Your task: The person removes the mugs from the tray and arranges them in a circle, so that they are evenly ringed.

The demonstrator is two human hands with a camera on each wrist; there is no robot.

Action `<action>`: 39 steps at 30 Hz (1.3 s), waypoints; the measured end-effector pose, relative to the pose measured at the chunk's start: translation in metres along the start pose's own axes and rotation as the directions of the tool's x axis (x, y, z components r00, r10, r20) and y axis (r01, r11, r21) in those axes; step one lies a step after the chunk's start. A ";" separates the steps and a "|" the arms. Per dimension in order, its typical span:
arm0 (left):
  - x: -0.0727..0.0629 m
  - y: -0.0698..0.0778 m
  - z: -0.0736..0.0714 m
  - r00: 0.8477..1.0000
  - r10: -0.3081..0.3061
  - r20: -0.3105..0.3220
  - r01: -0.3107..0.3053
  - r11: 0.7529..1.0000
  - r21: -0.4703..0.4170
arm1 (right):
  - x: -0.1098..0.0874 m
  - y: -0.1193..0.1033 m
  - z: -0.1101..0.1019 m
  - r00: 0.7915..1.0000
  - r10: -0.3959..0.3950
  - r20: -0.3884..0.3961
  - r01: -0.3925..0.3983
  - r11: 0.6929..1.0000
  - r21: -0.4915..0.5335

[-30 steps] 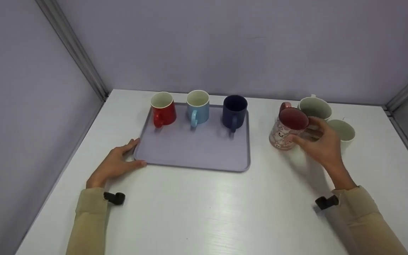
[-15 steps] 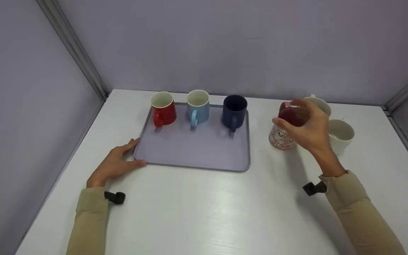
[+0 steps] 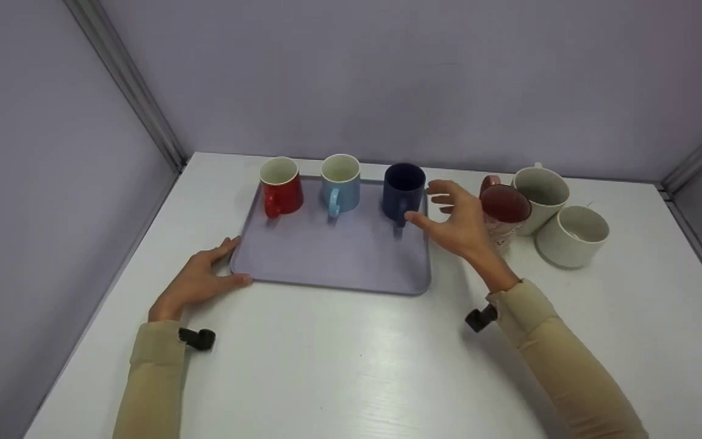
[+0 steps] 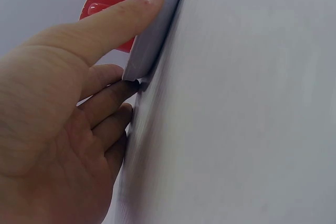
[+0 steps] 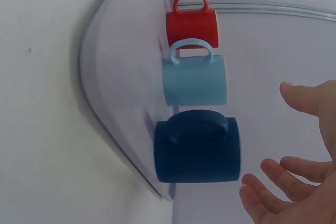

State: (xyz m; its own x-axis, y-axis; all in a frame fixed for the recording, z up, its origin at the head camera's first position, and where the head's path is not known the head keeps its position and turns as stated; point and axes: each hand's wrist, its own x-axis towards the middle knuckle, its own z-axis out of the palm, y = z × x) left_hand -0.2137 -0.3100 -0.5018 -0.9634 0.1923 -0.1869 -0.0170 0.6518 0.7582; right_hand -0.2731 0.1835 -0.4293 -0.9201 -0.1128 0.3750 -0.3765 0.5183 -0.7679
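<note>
My left hand (image 3: 200,281) holds the near left corner of the lavender tray (image 3: 333,259), thumb along the front edge and fingers at the left side. A red mug (image 3: 286,198), a light blue mug (image 3: 349,190) and a navy mug (image 3: 400,198) stand upright in a row along the tray's far side, handles toward me. Just right of the navy mug is my right hand (image 3: 457,225), its thumb and fingers spread and nothing held. In the right wrist view, a gap shows between those fingers and the navy mug (image 5: 199,153).
A pink patterned mug (image 3: 502,228) stands behind my right hand, partly hidden by it. Close to its right are a tall white mug (image 3: 537,210) and a shorter white mug (image 3: 567,247). Walls (image 3: 351,79) enclose the white table's (image 3: 302,366) back and sides.
My right hand was at the pink mug's rim, then let go and moved left to the navy mug. The pink mug stays in place. My left hand has not moved.
</note>
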 end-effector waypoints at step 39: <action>0.001 -0.002 0.000 1.000 0.019 -0.014 -0.019 1.000 0.005 | 0.000 0.025 0.070 0.919 0.349 0.186 -0.395 0.802 0.448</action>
State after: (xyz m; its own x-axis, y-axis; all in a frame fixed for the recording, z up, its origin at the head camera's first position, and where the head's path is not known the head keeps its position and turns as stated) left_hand -0.2144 -0.3113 -0.5034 -0.9672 0.1941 -0.1637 0.0023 0.6515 0.7587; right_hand -0.2904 0.1374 -0.4850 -0.9965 -0.0806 -0.0198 0.0133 0.0809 -0.9966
